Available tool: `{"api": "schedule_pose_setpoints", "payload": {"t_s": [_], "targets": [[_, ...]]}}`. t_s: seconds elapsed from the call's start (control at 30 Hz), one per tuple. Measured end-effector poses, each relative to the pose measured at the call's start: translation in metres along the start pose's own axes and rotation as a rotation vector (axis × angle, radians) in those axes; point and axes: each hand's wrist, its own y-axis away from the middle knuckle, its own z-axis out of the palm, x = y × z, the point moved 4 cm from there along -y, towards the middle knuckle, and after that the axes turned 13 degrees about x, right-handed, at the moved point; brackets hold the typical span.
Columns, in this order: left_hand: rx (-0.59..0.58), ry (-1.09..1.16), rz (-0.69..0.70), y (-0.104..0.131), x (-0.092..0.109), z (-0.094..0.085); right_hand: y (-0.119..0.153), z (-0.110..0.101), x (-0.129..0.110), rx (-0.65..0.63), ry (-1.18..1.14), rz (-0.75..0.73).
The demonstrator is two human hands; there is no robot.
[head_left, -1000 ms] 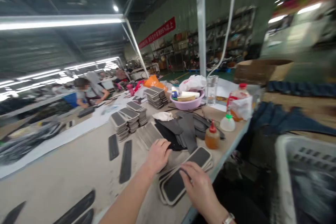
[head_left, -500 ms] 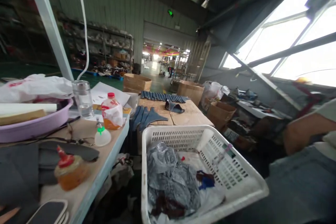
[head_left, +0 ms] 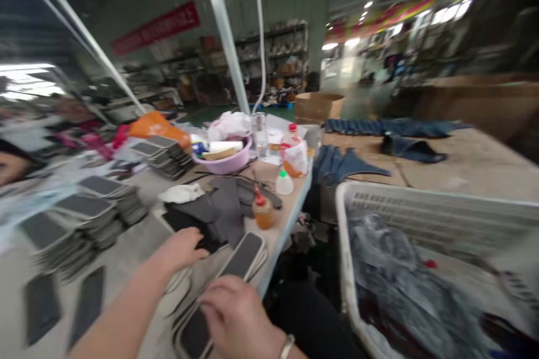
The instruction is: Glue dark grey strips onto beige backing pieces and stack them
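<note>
My left hand (head_left: 181, 249) reaches over the worktable beside dark grey fabric pieces (head_left: 223, 207), its fingers curled and blurred; whether they grip anything is hidden. My right hand (head_left: 236, 311), with a bracelet at the wrist, has its fingers bent over a grey, light-edged flat piece (head_left: 192, 332) near the table's front. Another such piece (head_left: 244, 255) lies just beyond it. Several stacks of similar pieces (head_left: 86, 207) stand to the left. A bottle of amber liquid with a red nozzle (head_left: 264, 214) and a green-capped squeeze bottle (head_left: 284, 183) stand near the table edge.
A white basket (head_left: 344, 247) with grey plastic stands at the right. Blue pieces (head_left: 353, 165) lie on a cardboard-covered table (head_left: 471, 160) behind it. A purple basin (head_left: 227, 164), a glass jar (head_left: 260, 137) and a red-capped bottle (head_left: 293, 154) sit farther back. Part of a person shows far left.
The view has swung left, bringing the stacks and more of the table into sight. Both my hands now show over the table. The basket appears farther right.
</note>
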Motion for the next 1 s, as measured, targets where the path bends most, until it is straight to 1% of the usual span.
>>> {"api": "schedule_pose_setpoints", "payload": {"t_s": [0.03, 0.07, 0.1, 0.17, 0.23, 0.27, 0.3, 0.37, 0.43, 0.47, 0.53, 0.57, 0.6, 0.63, 0.67, 0.7, 0.73, 0.77, 0.8, 0.83, 0.87, 0.9, 0.97, 1.0], "targets": [[-0.02, -0.022, 0.007, 0.008, -0.007, -0.007, -0.001, -0.003, -0.001, 0.003, -0.062, 0.021], [-0.027, -0.033, 0.017, 0.013, -0.01, -0.011, -0.003, -0.006, 0.0, 0.013, -0.102, 0.05], [-0.019, -0.037, 0.018, 0.014, -0.011, -0.013, -0.003, -0.009, 0.001, 0.003, -0.136, 0.053], [0.035, -0.036, -0.012, 0.011, -0.009, -0.014, -0.004, -0.013, 0.001, -0.006, -0.174, 0.051], [0.134, -0.022, -0.048, 0.01, -0.005, -0.018, -0.002, -0.015, 0.001, -0.007, -0.199, 0.048], [0.202, -0.015, -0.077, 0.012, -0.004, -0.023, -0.001, -0.015, 0.001, -0.001, -0.211, 0.048], [0.281, -0.008, -0.114, 0.016, -0.005, -0.031, 0.0, -0.014, 0.001, 0.007, -0.224, 0.045], [0.458, 0.003, -0.207, 0.032, -0.012, -0.055, 0.003, -0.011, 0.004, 0.036, -0.256, 0.041], [0.642, 0.014, -0.32, 0.057, -0.022, -0.086, 0.007, -0.005, 0.008, 0.061, -0.305, 0.065], [0.726, 0.019, -0.38, 0.073, -0.027, -0.102, 0.008, 0.0, 0.011, 0.066, -0.34, 0.099], [0.863, 0.032, -0.497, 0.112, -0.032, -0.132, 0.012, 0.011, 0.016, 0.067, -0.454, 0.232], [0.927, 0.109, -0.562, 0.134, -0.033, -0.143, 0.014, 0.016, 0.017, 0.062, -0.533, 0.331], [0.995, 0.249, -0.63, 0.157, -0.032, -0.151, 0.017, 0.022, 0.016, 0.047, -0.625, 0.45], [1.071, 0.441, -0.698, 0.183, -0.029, -0.156, 0.021, 0.028, 0.013, 0.019, -0.725, 0.581], [1.147, 0.663, -0.762, 0.209, -0.024, -0.156, 0.025, 0.034, 0.009, -0.028, -0.823, 0.714], [1.215, 0.885, -0.825, 0.235, -0.017, -0.151, 0.031, 0.04, 0.003, -0.091, -0.909, 0.838], [1.269, 1.048, -0.886, 0.261, -0.008, -0.144, 0.037, 0.045, -0.005, -0.168, -0.973, 0.938], [1.297, 1.136, -0.954, 0.287, 0.003, -0.134, 0.043, 0.05, -0.013, -0.246, -1.014, 1.005], [1.31, 1.17, -1.037, 0.313, 0.013, -0.121, 0.049, 0.054, -0.02, -0.323, -1.032, 1.033], [1.303, 1.168, -1.126, 0.339, 0.023, -0.108, 0.054, 0.058, -0.025, -0.386, -1.025, 1.019], [1.283, 1.136, -1.219, 0.364, 0.033, -0.094, 0.059, 0.061, -0.029, -0.431, -0.992, 0.969], [1.251, 1.082, -1.313, 0.388, 0.042, -0.08, 0.063, 0.065, -0.03, -0.451, -0.934, 0.892], [1.15, 0.982, -1.472, 0.433, 0.057, -0.054, 0.069, 0.07, -0.029, -0.436, -0.757, 0.697], [1.084, 0.924, -1.524, 0.452, 0.063, -0.043, 0.071, 0.073, -0.027, -0.412, -0.647, 0.594]]}}
